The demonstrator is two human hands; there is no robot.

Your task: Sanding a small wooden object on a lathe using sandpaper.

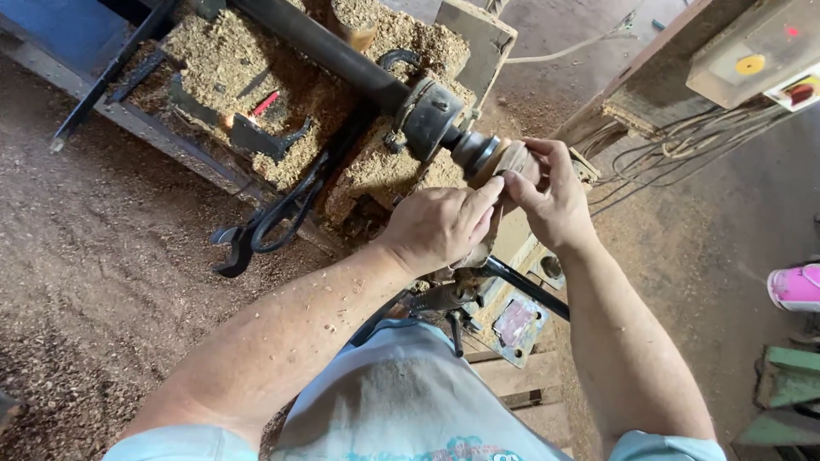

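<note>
A small wooden piece (512,159) sits at the end of a dark metal lathe spindle (431,115). My left hand (440,226) is wrapped around the underside of the wooden piece, thumb up against it. From the right, my right hand (551,192) pinches the same piece with its fingertips. Both hands are closed on the wood, and most of it is hidden under the fingers. Sawdust clings to both forearms.
Heaps of sawdust cover the lathe bed (239,77) and the floor (94,282). Black calipers (273,218) hang off the bed's edge. A red pencil (265,103) lies in the shavings. A switch box (752,51) with loose wires (683,145) stands at upper right.
</note>
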